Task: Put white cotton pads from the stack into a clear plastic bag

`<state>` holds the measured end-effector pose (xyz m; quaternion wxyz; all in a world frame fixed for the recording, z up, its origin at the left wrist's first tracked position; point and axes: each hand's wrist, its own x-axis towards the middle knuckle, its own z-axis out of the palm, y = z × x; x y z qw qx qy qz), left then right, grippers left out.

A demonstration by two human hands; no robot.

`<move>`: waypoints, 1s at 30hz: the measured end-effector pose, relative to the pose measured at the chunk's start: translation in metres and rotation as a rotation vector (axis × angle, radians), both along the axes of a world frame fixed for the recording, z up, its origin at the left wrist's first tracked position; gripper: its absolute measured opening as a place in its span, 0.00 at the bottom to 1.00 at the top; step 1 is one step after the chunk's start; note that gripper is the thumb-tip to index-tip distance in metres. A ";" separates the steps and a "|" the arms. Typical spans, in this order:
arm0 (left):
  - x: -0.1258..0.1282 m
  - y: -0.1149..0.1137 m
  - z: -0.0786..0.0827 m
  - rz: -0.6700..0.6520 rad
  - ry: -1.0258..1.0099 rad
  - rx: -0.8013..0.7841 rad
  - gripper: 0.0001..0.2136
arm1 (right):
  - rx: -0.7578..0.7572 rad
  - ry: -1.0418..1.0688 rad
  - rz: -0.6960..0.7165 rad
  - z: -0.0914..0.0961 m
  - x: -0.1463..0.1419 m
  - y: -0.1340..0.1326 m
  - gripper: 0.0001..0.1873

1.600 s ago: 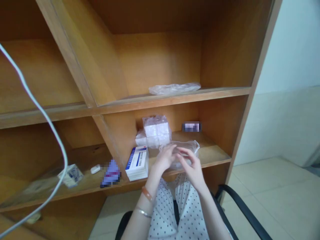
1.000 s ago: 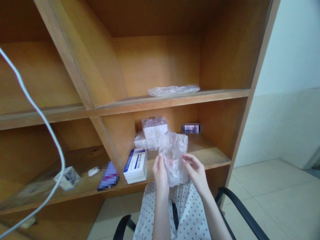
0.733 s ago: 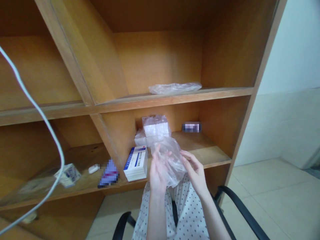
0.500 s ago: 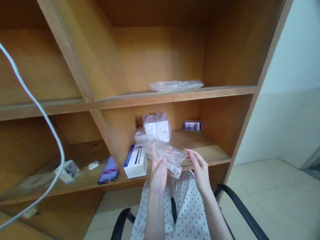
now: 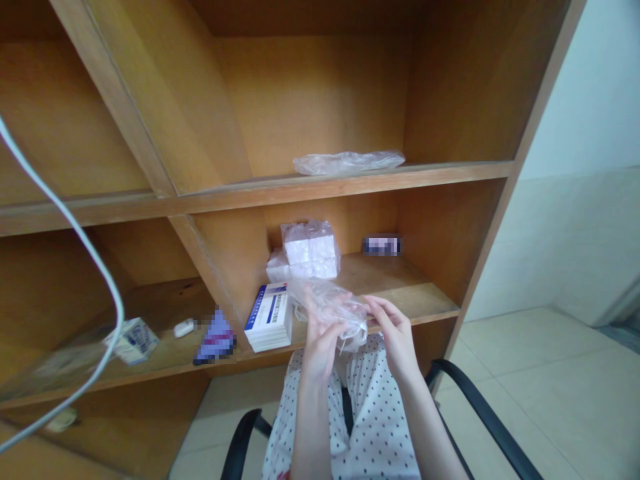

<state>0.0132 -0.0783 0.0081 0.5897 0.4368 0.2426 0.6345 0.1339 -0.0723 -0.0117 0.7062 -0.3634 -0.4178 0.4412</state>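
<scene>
A crumpled clear plastic bag (image 5: 345, 310) is held between my two hands, in front of the lower shelf. My left hand (image 5: 320, 340) grips it from below and the left, thumb across it and fingers partly covered by the film. On the other side, my right hand (image 5: 393, 327) pinches the bag's right edge between thumb and fingertips. What looks like thin white strands shows at the bag's lower end. Just left of the bag lies a stack of white and blue flat boxes (image 5: 270, 317). Behind it sit white boxes wrapped in clear film (image 5: 310, 250).
Another clear plastic bag (image 5: 350, 162) lies on the upper shelf (image 5: 240, 197). In the left compartment are a small carton (image 5: 134, 341), a white object (image 5: 184, 327) and a blurred purple packet (image 5: 216, 337). A white cable (image 5: 107, 283) hangs at left. Black chair armrests (image 5: 480, 407) flank my lap.
My right hand has moved slightly left and closed on the bag's edge. The bag is more bunched up between both hands. The camera view has shifted a little.
</scene>
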 end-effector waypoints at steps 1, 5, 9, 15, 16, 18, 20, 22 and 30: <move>0.000 -0.001 0.000 -0.005 0.009 -0.001 0.49 | -0.008 0.009 0.005 0.000 0.000 -0.001 0.13; 0.001 -0.003 0.001 -0.037 0.063 -0.008 0.49 | -0.030 0.021 0.030 -0.002 0.000 -0.002 0.16; 0.002 -0.001 -0.002 -0.037 0.157 -0.034 0.46 | -0.050 0.024 -0.045 -0.005 0.001 -0.001 0.17; -0.009 0.015 -0.015 0.107 0.394 -0.029 0.25 | -0.054 0.081 -0.349 -0.012 0.014 0.005 0.20; -0.013 0.018 -0.017 0.148 0.430 -0.027 0.20 | -0.048 0.090 -0.391 -0.015 0.018 0.008 0.21; -0.021 0.023 -0.022 0.241 0.499 -0.010 0.11 | -0.043 0.092 -0.465 -0.022 0.028 0.014 0.21; -0.029 0.026 -0.025 0.336 0.540 0.010 0.06 | -0.047 0.081 -0.531 -0.029 0.040 0.019 0.21; -0.034 0.028 -0.027 0.409 0.535 0.007 0.07 | -0.057 0.084 -0.575 -0.035 0.050 0.024 0.20; -0.044 0.028 -0.028 0.360 0.509 -0.139 0.14 | -0.061 0.194 -0.627 -0.055 0.076 0.035 0.16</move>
